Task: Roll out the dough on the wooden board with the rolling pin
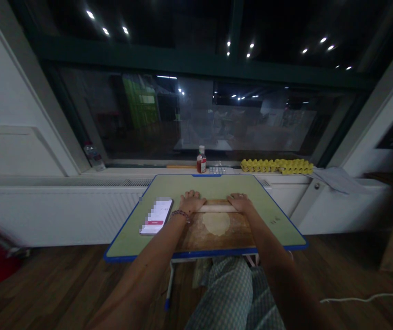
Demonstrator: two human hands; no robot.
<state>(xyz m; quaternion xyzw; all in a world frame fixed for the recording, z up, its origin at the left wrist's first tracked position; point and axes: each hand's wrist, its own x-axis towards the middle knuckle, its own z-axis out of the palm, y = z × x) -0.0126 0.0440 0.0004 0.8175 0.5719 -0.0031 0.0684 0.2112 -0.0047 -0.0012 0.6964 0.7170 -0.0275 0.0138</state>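
A pale rolling pin (218, 208) lies crosswise on a brown wooden board (196, 240), at the far edge of a thin, roundish sheet of dough (217, 223). On the pin's left end rests my left hand (192, 201), its fingers spread forward and a beaded bracelet on the wrist. My right hand (240, 202) lies over the other end, fingers stretched out flat rather than wrapped round it. Both palms cover the ends of the pin. Flour marks show on the board around the dough.
A phone (157, 217) with a lit screen lies left of the board on the green folding table (130, 240). Behind, the windowsill holds a small bottle of red liquid (201, 160), a yellow egg tray (277, 166) and a clear plastic bottle (95, 157). A white radiator (79, 220) stands below.
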